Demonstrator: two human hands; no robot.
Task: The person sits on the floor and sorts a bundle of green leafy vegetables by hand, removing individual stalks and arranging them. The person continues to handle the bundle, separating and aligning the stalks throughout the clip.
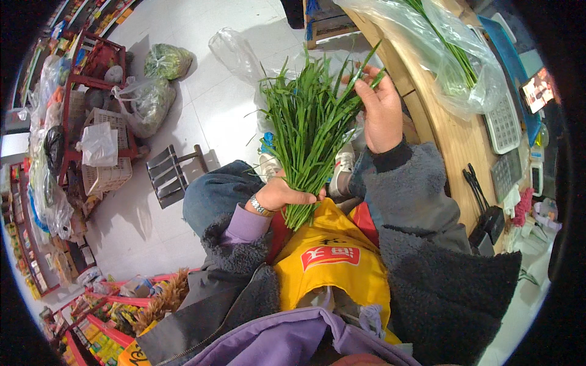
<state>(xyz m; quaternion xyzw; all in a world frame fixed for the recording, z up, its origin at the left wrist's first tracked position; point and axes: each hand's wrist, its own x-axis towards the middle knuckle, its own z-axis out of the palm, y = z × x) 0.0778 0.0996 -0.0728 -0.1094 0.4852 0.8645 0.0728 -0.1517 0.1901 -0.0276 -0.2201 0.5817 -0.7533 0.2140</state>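
Note:
A thick bunch of green garlic chives (311, 123) fans out above my lap, its cut stems pointing towards me. My left hand (286, 194) is wrapped around the stems near their lower ends, with a metal watch on the wrist. At the upper right of the bunch, my right hand (377, 103) pinches a few leaf blades between thumb and fingers. A yellow apron (334, 274) with a red printed patch covers my lap beneath the stems. Behind the leaves, a clear plastic bag (236, 55) hangs or lies near the floor; its lower part is partly hidden.
On the wooden counter (439, 151) at right lie more long green stems in a clear bag (476, 91), a calculator (503, 128) and a black device with cables. A small stool (167, 176) stands on the left floor, near bagged vegetables (155, 105), plastic baskets (107, 176) and stocked shelves.

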